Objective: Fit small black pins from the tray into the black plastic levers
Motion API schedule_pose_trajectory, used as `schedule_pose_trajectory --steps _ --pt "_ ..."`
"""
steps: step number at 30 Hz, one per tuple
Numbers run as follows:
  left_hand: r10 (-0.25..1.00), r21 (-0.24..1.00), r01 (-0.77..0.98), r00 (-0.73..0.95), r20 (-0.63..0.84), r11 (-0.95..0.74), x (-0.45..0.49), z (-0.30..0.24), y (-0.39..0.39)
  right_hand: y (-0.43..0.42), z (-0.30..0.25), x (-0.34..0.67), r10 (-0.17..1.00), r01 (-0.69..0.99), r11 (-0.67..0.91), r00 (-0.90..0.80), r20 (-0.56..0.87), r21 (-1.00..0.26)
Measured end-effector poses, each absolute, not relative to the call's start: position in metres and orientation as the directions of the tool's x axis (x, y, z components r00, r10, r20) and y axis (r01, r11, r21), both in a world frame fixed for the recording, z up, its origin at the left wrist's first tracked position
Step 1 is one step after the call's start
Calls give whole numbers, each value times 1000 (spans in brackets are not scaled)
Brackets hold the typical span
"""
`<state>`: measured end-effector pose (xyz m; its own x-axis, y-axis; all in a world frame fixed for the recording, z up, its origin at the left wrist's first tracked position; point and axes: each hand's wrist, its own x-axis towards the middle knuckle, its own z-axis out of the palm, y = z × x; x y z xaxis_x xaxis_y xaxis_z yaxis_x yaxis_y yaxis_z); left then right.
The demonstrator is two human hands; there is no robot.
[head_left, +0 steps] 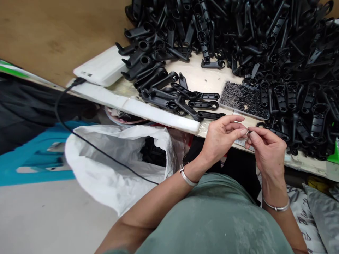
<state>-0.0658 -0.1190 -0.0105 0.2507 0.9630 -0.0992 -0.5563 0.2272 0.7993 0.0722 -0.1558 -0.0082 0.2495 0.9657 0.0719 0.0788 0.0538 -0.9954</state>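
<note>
My left hand (222,137) and my right hand (269,147) meet at the fingertips over the bench's front edge. Thumb and forefinger of each are pinched together, and a tiny dark piece shows between them, too small to name. Just behind the fingers sits a clear shallow box (221,103) full of small dark pieces (239,98) that look like screws or pins. Black plastic arms (202,104) with ringed ends lie to the left of my hands. More black parts (319,121) stand in rows on the right.
A large heap of black parts (238,31) covers the bench's back. On the left, a white power bank (102,67) has a black cable (87,135) hanging over an open white sack (106,151). The sack holds black parts. A blue plastic stool (39,158) stands beyond it.
</note>
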Motion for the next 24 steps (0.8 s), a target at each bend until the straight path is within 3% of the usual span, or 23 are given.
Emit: schedule_pose_trajectory --steps 8,17,24 --pt "969 889 -449 244 24 91 -70 -17 -118 -158 7 70 955 330 108 229 191 -938" --pt "982 941 -336 159 101 -42 -68 -22 -124 -161 4 67 940 370 20 310 144 -929" --pt "992 954 -298 108 64 -29 -68 -22 -132 -170 4 68 931 689 139 155 331 -711"
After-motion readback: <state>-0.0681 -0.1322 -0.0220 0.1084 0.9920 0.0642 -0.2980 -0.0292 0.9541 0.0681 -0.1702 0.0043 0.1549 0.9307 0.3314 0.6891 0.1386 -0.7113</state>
